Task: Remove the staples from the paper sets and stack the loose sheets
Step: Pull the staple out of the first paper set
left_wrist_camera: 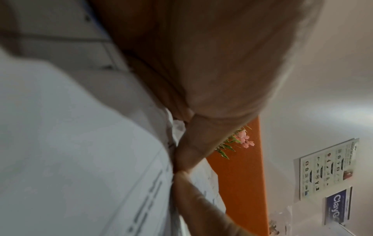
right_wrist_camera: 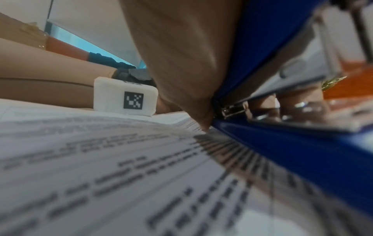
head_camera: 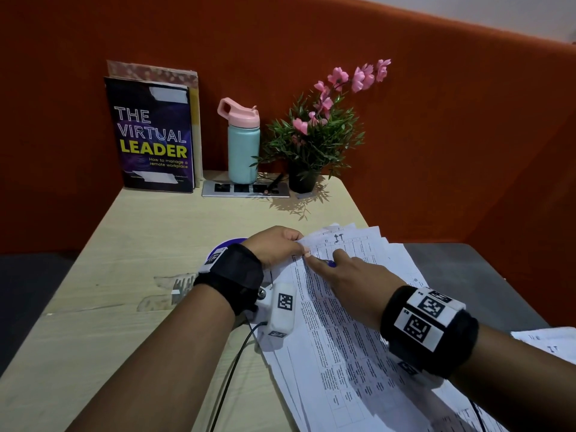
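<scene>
A fanned set of printed sheets [head_camera: 343, 353] lies on the wooden table [head_camera: 124, 275]. My left hand [head_camera: 296, 246] pinches the set's upper left corner between thumb and fingers. In the left wrist view, blurred fingers [left_wrist_camera: 187, 153] press against the paper's edge [left_wrist_camera: 70, 143]. My right hand [head_camera: 322, 257] grips a blue stapler-like tool [head_camera: 331, 263], whose tip sits at that same corner. The right wrist view shows the blue tool [right_wrist_camera: 282, 151] with its metal jaws parted, lying on the printed page [right_wrist_camera: 101, 159]. No staple is visible.
A book [head_camera: 152, 135], a teal bottle with a pink lid [head_camera: 243, 145] and a potted plant [head_camera: 318, 141] stand at the table's back, by a socket panel [head_camera: 246, 188]. A blue round object [head_camera: 227, 247] shows under my left wrist. More paper [head_camera: 548, 341] lies at the right.
</scene>
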`<state>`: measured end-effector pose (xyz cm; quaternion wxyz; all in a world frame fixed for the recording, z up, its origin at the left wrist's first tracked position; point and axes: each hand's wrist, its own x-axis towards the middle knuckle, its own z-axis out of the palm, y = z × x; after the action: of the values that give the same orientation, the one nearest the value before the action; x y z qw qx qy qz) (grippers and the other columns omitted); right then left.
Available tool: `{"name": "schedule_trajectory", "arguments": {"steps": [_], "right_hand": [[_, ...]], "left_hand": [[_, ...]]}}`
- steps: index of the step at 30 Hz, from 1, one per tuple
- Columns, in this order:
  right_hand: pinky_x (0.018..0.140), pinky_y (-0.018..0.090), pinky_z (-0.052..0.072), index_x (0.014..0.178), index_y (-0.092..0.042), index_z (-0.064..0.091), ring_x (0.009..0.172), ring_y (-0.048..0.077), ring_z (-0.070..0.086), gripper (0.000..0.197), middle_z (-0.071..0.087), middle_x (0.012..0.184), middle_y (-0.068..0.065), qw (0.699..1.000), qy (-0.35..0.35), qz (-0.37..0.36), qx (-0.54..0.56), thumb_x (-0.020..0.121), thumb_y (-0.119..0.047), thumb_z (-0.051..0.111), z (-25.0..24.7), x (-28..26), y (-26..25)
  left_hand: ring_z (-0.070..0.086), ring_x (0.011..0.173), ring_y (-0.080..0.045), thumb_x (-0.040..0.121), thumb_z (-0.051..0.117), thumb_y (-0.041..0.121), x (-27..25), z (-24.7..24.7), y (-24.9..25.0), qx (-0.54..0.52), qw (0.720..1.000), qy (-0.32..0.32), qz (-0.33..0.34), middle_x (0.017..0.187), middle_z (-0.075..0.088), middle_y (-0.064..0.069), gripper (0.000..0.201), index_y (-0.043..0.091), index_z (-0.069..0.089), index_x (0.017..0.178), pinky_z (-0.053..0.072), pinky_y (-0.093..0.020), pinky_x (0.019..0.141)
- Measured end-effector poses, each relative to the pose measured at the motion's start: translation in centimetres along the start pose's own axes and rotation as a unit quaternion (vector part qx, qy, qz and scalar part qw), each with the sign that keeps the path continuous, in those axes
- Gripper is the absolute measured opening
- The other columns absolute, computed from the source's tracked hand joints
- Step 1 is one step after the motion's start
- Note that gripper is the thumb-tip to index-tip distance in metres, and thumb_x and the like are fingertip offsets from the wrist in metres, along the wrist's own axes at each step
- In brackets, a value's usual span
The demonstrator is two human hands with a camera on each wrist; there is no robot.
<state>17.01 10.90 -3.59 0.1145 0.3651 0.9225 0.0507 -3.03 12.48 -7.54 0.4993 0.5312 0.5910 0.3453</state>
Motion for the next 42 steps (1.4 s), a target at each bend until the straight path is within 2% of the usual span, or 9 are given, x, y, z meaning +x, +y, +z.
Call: {"name": "schedule_trajectory", "arguments": {"steps": [5, 11, 14, 18, 22, 26, 33, 39, 42], "right_hand": [[0.06, 0.036, 0.046, 0.154, -0.032, 0.003, 0.072, 0.024, 0.039, 0.075, 0.04, 0.109, 0.009, 1.0, 0.003, -0.001, -0.003, 0.096, -0.004, 0.04, 0.2, 0.5, 0.0], [0.059, 0.036, 0.046, 0.154, -0.032, 0.004, 0.07, 0.025, 0.038, 0.073, 0.04, 0.111, 0.01, 1.0, 0.002, -0.009, -0.004, 0.096, -0.004, 0.04, 0.1, 0.5, 0.0], [0.059, 0.036, 0.046, 0.154, -0.032, 0.005, 0.07, 0.026, 0.038, 0.072, 0.041, 0.111, 0.011, 1.0, 0.005, -0.011, -0.005, 0.097, -0.005, 0.039, 0.0, 0.6, -0.2], [0.062, 0.039, 0.051, 0.155, -0.031, 0.006, 0.083, 0.03, 0.051, 0.07, 0.041, 0.115, 0.012, 0.999, 0.016, -0.015, -0.022, 0.098, -0.007, 0.039, -0.1, 0.6, -0.3], [0.064, 0.039, 0.052, 0.155, -0.03, 0.005, 0.083, 0.029, 0.049, 0.073, 0.041, 0.115, 0.012, 0.999, 0.016, -0.013, -0.025, 0.097, -0.005, 0.041, -0.1, 0.6, -0.4], [0.06, 0.038, 0.05, 0.152, -0.035, 0.006, 0.072, 0.023, 0.042, 0.074, 0.034, 0.101, 0.005, 1.0, 0.005, -0.009, 0.009, 0.096, -0.004, 0.043, 0.0, 0.9, -0.1], [0.057, 0.039, 0.05, 0.15, -0.039, 0.012, 0.058, 0.017, 0.042, 0.067, 0.035, 0.099, 0.003, 0.998, -0.007, -0.016, 0.068, 0.099, -0.006, 0.041, -0.2, 1.7, -0.1], [0.06, 0.036, 0.051, 0.151, -0.041, 0.005, 0.068, 0.019, 0.045, 0.066, 0.04, 0.103, 0.004, 0.999, 0.012, -0.013, 0.052, 0.102, -0.014, 0.039, -0.1, 0.8, 0.1], [0.067, 0.035, 0.051, 0.154, -0.039, -0.009, 0.073, 0.019, 0.051, 0.069, 0.044, 0.114, 0.002, 0.993, 0.014, -0.006, 0.114, 0.105, -0.026, 0.037, -0.1, -0.1, 0.5]], "left_hand": [[0.057, 0.084, -0.02, 0.071, 0.063, 0.027, 0.2, 0.0, 0.0, -0.029, 1.0, 0.007, 0.002, 0.087, 0.066, -0.008, 0.028, 0.006, 0.071, 0.088, 0.043, -0.034, 0.086], [0.043, 0.08, -0.022, 0.081, 0.063, 0.012, -0.1, 0.4, 0.1, -0.075, 0.997, 0.018, 0.0, 0.079, 0.048, -0.013, 0.01, 0.005, 0.057, 0.078, 0.035, -0.033, 0.081], [0.048, 0.082, -0.023, 0.069, 0.066, 0.023, 0.2, 0.3, -0.3, -0.065, 0.998, 0.016, 0.004, 0.08, 0.054, -0.014, 0.015, 0.009, 0.062, 0.071, 0.038, -0.036, 0.084], [0.052, 0.084, -0.023, 0.063, 0.067, 0.027, 0.5, 0.2, -0.5, -0.068, 0.998, 0.012, 0.002, 0.085, 0.058, -0.015, 0.029, 0.006, 0.066, 0.083, 0.041, -0.038, 0.086], [0.051, 0.083, -0.023, 0.07, 0.063, 0.018, 0.3, 0.4, -0.3, -0.078, 0.997, 0.017, -0.003, 0.085, 0.057, -0.015, 0.019, 0.005, 0.065, 0.085, 0.042, -0.037, 0.082], [0.052, 0.083, -0.024, 0.072, 0.062, 0.015, 0.2, 0.6, -0.3, -0.088, 0.996, 0.017, 0.002, 0.085, 0.057, -0.016, 0.017, 0.004, 0.064, 0.085, 0.041, -0.036, 0.082], [0.046, 0.077, -0.021, 0.084, 0.06, 0.014, 0.4, 0.2, -0.2, -0.021, 1.0, 0.017, 0.01, 0.076, 0.054, -0.008, 0.012, 0.012, 0.06, 0.072, 0.035, -0.034, 0.076], [0.051, 0.075, -0.02, 0.079, 0.062, 0.021, 0.3, -0.1, 0.0, -0.002, 0.999, 0.04, 0.007, 0.074, 0.06, -0.004, 0.01, 0.013, 0.065, 0.073, 0.039, -0.033, 0.076], [0.057, 0.083, -0.016, 0.086, 0.063, 0.021, 0.2, -0.3, 0.3, 0.001, 0.999, 0.048, 0.014, 0.085, 0.065, -0.002, 0.009, 0.015, 0.069, 0.084, 0.043, -0.029, 0.079]]}}
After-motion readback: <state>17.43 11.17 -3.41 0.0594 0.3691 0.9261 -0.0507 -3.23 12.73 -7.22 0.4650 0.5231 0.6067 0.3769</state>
